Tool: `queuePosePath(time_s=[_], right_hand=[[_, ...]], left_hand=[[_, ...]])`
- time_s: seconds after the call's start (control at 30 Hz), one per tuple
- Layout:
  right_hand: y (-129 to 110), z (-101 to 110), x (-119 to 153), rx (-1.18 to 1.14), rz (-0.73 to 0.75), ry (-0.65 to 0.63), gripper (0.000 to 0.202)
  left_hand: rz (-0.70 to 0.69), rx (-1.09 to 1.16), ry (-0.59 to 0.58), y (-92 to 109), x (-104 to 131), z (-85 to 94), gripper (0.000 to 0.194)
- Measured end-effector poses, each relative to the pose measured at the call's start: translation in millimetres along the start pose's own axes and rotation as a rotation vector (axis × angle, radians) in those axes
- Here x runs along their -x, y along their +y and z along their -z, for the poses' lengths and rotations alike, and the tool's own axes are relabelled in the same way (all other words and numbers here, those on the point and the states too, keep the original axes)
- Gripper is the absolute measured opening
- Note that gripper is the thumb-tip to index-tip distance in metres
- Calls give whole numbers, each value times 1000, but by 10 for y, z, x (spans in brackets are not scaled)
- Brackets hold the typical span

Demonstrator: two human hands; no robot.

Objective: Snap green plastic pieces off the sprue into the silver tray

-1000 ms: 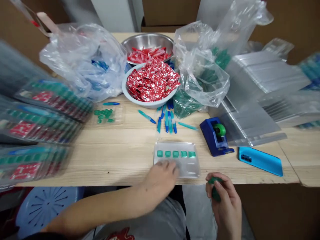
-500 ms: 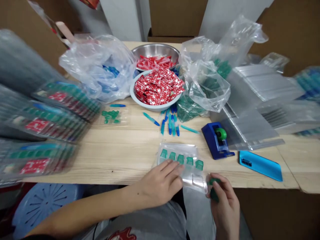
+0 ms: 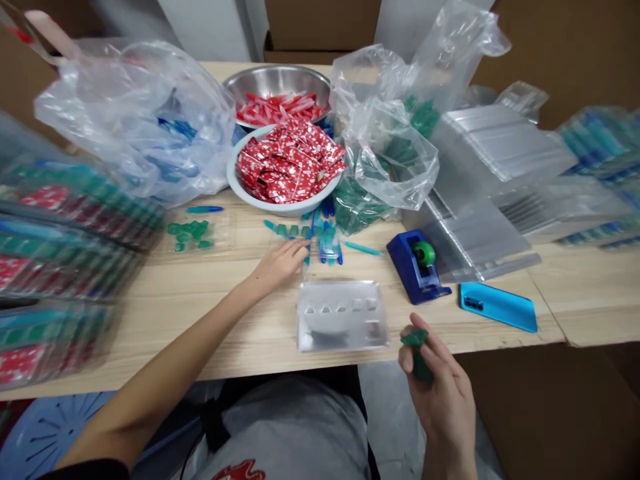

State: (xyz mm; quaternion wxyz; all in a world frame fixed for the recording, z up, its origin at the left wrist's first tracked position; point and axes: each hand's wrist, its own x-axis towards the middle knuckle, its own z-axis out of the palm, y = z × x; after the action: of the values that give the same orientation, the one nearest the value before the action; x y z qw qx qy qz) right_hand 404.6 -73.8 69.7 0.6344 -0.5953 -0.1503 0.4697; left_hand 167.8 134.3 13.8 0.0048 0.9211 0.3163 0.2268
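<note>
1. Observing the left hand [image 3: 283, 263] stretched over the middle of the desk [image 3: 265, 327], fingertips at the near side of a transparent tray [image 3: 329, 252]. Cannot tell whether pinching the plastic or merely resting against it.
2. Finding a row of green pieces [image 3: 294, 231] at that tray, apparently laid over loose pens [image 3: 341, 257]. Judging the spot chosen to keep the desk's front edge for other work.
3. Noting a second tray [image 3: 345, 339] flat, long side roughly parallel to the front edge and just inside it, moulded recesses showing. Judging it placed squarely before the body for easy access by both hands.
4. Recording the right hand [image 3: 443, 373] raised at the front edge, right of the second tray, fingers closed around a clump of green pieces [image 3: 423, 365]. Reading this as a handy store held close to the recesses.
5. Listing, behind the right hand, a tape dispenser [image 3: 415, 267], with a phone [image 3: 497, 307] farther right; presumably set aside to leave the front middle for the trays.
</note>
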Motion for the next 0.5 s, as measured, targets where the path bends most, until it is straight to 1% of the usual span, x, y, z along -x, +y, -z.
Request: queuePosePath(time_s=[0.03, 0.07, 0.1, 0.13, 0.2, 0.23, 0.27, 0.3, 0.33, 0.37, 0.43, 0.5], right_hand=[[-25, -57, 10, 9, 20, -56, 33], [-47, -117, 14, 9, 43, -126, 32], [-64, -178, 12, -2, 64, -205, 30], [-77, -238, 5, -25, 81, -290, 27], [-91, -348, -11, -72, 106, -425, 19], [-93, -395, -14, -83, 123, -465, 15], [-94, -437, -12, -82, 149, -486, 11], [-92, -472, -3, -70, 184, -492, 10], [-88, -501, 12, -48, 229, -490, 10], [-82, -521, 30, -19, 280, -482, 11], [-55, -543, 74, 60, 383, -443, 20], [-3, -543, 114, 167, 492, -369, 28]], left_hand=[[15, 23, -4, -12, 0, -31, 17], [28, 47, 0, 9, 6, -21, 14], [38, 68, 10, 61, 17, 31, 14], [51, 101, 31, 143, 28, 121, 15], [82, 182, 88, 388, 46, 384, 17], [136, 308, 136, 541, 49, 532, 16], [158, 422, 159, 705, 47, 671, 15], [141, 504, 154, 868, 39, 788, 15], [132, 543, 126, 1021, 29, 874, 15], [120, 549, 123, 1154, 20, 926, 13], [111, 492, 164, 1346, 16, 938, 15], [106, 420, 228, 1447, 43, 874, 20]])
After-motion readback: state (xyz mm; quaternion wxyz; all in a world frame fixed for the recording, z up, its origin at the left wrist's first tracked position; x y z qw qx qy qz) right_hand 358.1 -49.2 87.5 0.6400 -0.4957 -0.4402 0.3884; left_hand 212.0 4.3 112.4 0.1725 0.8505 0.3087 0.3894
